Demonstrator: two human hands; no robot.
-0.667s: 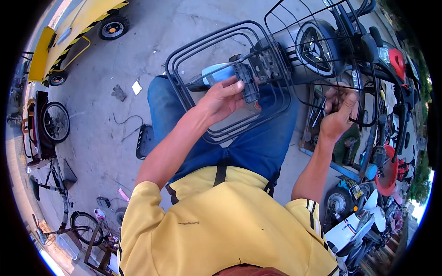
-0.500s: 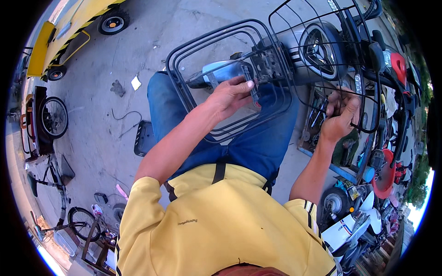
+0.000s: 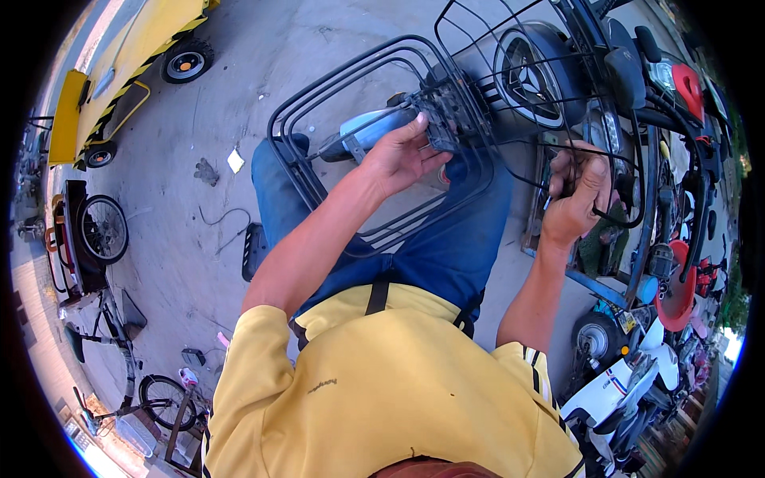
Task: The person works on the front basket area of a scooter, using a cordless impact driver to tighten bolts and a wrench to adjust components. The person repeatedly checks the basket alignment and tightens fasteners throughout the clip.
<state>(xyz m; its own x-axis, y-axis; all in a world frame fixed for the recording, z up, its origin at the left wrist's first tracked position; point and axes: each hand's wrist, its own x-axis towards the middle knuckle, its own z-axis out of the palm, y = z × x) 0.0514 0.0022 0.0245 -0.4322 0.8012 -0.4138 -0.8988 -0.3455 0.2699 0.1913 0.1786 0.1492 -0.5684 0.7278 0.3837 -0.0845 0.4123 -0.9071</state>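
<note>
A black wire frame of nested rods [image 3: 307, 163] hangs above my blue-trousered legs. My left hand [image 3: 402, 157] reaches into it, thumb and fingers closed at the lower edge of a dark, worn metal bracket [image 3: 446, 107]. What its fingertips press on there is partly hidden. My right hand [image 3: 578, 191], fingers curled, grips the lower edge of a black wire basket [image 3: 478, 48] beside the frame. Behind the basket wires is a round wheel-like part [image 3: 528, 76] with three silver spokes. A light-blue rounded part [image 3: 366, 131] shows through the nested rods.
A yellow cart [image 3: 143, 56] with small black wheels stands at the far left. Below it are a cart with a spoked wheel [image 3: 103, 229] and a bicycle [image 3: 111, 342]. At right lie a red basin [image 3: 676, 295], a blue metal frame [image 3: 598, 295] and white scooter panels [image 3: 606, 394].
The frame and basket have shifted slightly left in view. My left hand has moved from a dark strip-like part up against the bracket. My right hand keeps its grip on the basket.
</note>
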